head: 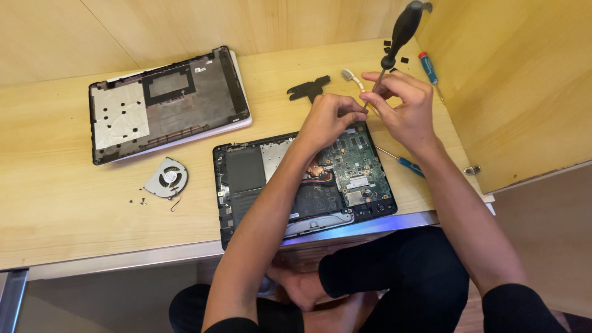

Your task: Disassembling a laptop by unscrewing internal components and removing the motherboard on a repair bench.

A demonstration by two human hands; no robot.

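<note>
An opened laptop base (246, 169) with its green circuit board (354, 166) exposed lies on the wooden desk (55, 203). My right hand (404, 108) holds a black-handled screwdriver (401, 31) by its shaft, handle pointing up. My left hand (330, 120) is pinched at the screwdriver's tip, above the laptop's far edge. Whether something small sits between those fingertips is hidden.
A removed laptop cover (166, 102) lies at the back left. A loose cooling fan (165, 179) and tiny screws (140, 200) sit left of the laptop. A black bracket (308, 88), a red-handled screwdriver (427, 66) and a blue-handled screwdriver (408, 164) lie nearby. A wooden wall stands on the right.
</note>
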